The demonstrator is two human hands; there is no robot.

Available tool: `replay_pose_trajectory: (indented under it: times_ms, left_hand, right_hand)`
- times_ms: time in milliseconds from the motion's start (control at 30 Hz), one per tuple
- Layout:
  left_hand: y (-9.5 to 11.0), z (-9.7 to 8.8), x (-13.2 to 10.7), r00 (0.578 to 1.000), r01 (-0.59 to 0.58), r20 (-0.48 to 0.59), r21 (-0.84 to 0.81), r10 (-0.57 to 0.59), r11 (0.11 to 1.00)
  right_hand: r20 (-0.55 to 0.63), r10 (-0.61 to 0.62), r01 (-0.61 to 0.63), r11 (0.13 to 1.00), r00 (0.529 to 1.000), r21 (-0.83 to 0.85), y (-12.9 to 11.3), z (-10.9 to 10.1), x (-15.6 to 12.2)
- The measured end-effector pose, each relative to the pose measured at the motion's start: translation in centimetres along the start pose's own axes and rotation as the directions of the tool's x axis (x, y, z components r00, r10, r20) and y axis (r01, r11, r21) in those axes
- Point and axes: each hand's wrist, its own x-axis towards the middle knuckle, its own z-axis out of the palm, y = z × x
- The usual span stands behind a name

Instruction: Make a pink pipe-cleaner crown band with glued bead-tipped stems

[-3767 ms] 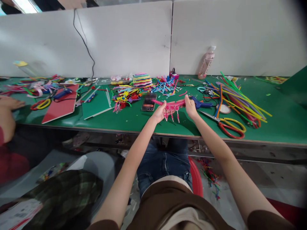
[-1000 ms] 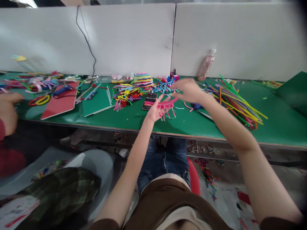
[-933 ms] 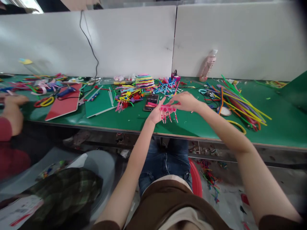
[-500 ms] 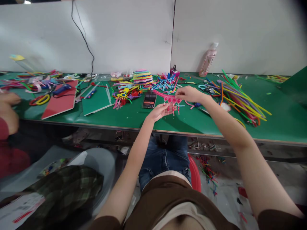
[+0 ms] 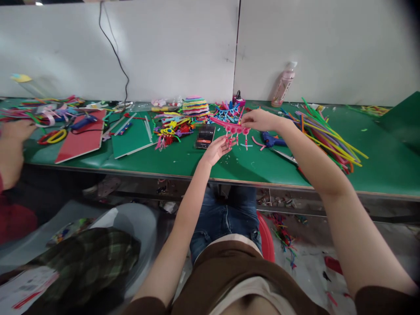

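Note:
My right hand (image 5: 260, 120) pinches the right end of a pink craft piece (image 5: 233, 130), holding it up over the green table. The piece has a row of round pink discs, and several strands with red and pink beads dangle below them. Under its left part, my left hand (image 5: 216, 151) is open, palm up and fingers spread among the hanging strands; whether it touches them I cannot tell. A phone (image 5: 204, 137) lies left of the piece. To its right are a blue glue gun (image 5: 273, 140) and scissors (image 5: 285, 155), partly hidden by my right forearm.
Bundles of coloured pipe cleaners (image 5: 331, 138) lie at the right. A striped dome (image 5: 195, 106) and finished-looking colourful pieces (image 5: 173, 127) are at the back middle. A bottle (image 5: 284, 85) stands against the wall. At far left, a co-worker's hand (image 5: 18, 130) rests near a red board (image 5: 82, 140).
My right hand has moved slightly up, lifting the pink piece so its strands swing. My left hand has drawn a little left, and the glue gun shows more now.

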Motion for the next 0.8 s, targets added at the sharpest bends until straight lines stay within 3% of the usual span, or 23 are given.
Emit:
replay_pose_trajectory:
  times_ms: [67,100,200,267,367,433,600,800]
  left_hand:
    - [0.0,0.0,0.2,0.996,-0.043,-0.072,0.017,0.044,0.999]
    - [0.1,0.0,0.4,0.985,-0.117,-0.12,0.028,0.12,0.993]
    - [0.8,-0.1,1.4,0.869,-0.426,-0.242,0.076,0.431,0.902]
    - [1.5,0.0,2.0,0.816,-0.512,-0.253,0.101,0.519,0.853]
    - [2.4,0.4,2.6,0.83,-0.494,-0.209,0.154,0.517,0.856]
    - [2.6,0.6,2.8,0.818,-0.494,-0.212,0.218,0.535,0.842]
    - [2.9,0.6,2.6,0.789,-0.447,-0.344,0.245,0.508,0.86]
    - [3.6,0.3,2.0,0.771,-0.407,-0.489,0.114,0.408,0.906]
  right_hand:
    - [-0.015,0.003,-0.004,1.0,1.0,-0.014,0.0,-0.2,0.0]
    - [-0.023,0.005,-0.006,1.0,1.0,-0.015,0.0,-0.3,0.0]
    - [-0.048,-0.003,0.003,1.0,0.999,0.008,0.1,-0.3,-0.1]
    - [-0.062,-0.005,0.007,0.999,0.998,0.035,0.3,-0.1,-0.1]
    - [-0.057,-0.039,0.043,0.995,0.998,0.085,0.5,0.5,-0.1]
    - [-0.058,-0.078,0.084,0.99,0.995,0.117,0.6,1.0,-0.1]
    - [-0.106,-0.046,0.07,0.967,0.993,0.244,1.1,1.4,-0.7]
    - [-0.221,0.093,0.062,0.792,0.971,0.608,2.7,3.3,-2.0]
